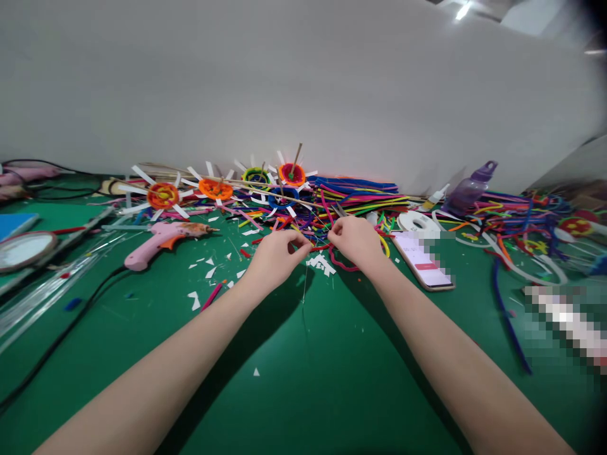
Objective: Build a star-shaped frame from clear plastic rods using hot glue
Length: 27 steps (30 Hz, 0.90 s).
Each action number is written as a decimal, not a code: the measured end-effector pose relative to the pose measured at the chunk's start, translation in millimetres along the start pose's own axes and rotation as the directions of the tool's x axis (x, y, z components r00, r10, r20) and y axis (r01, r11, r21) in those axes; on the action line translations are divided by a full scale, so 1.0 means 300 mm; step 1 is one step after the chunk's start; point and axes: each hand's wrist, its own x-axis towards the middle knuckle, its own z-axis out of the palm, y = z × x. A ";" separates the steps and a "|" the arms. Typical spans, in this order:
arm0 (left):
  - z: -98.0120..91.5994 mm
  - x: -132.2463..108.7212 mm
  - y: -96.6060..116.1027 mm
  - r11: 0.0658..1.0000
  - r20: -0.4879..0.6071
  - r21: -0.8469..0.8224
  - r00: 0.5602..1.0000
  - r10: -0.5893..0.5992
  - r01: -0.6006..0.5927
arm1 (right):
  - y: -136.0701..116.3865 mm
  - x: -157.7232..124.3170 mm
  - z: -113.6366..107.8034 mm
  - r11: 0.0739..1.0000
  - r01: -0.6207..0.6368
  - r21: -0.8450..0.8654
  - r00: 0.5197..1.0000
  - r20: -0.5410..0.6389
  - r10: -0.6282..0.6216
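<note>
My left hand (279, 254) is closed in a pinch above the green table. From its fingertips hangs a thin, pale thread (305, 284). Close by on the right, my right hand (355, 239) is pinched too; what its fingertips hold is too fine to make out. Scraps of white paper (322, 264) lie below and between the hands. Just behind them is a heap of coloured pipe cleaners (360, 189). Round flower-like pieces with white paper strips stand along it, among them an orange and yellow one (163, 196) and an orange and pink one (291, 175) with a stick.
A pink glue gun (156, 243) with a black cord lies left. To the right are a phone (424, 262), a white tape roll (417, 222), a small glue bottle (435, 198) and a purple water bottle (469, 188). A grey wall (265, 76) rises behind the table.
</note>
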 end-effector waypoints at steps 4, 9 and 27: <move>-0.001 -0.001 0.001 1.000 -0.004 0.004 1.000 -0.012 0.012 | 0.009 -0.039 -0.063 0.995 0.049 0.090 0.998 -0.048 -0.044; 0.001 -0.001 -0.004 1.000 -0.002 0.011 1.000 -0.020 0.020 | 0.027 -0.113 -0.141 0.989 0.124 0.083 0.979 -0.171 -0.108; 0.001 -0.008 0.002 1.000 -0.004 0.001 1.000 0.015 -0.015 | 0.159 -0.100 -0.221 0.922 0.130 -0.364 0.938 -0.255 -0.233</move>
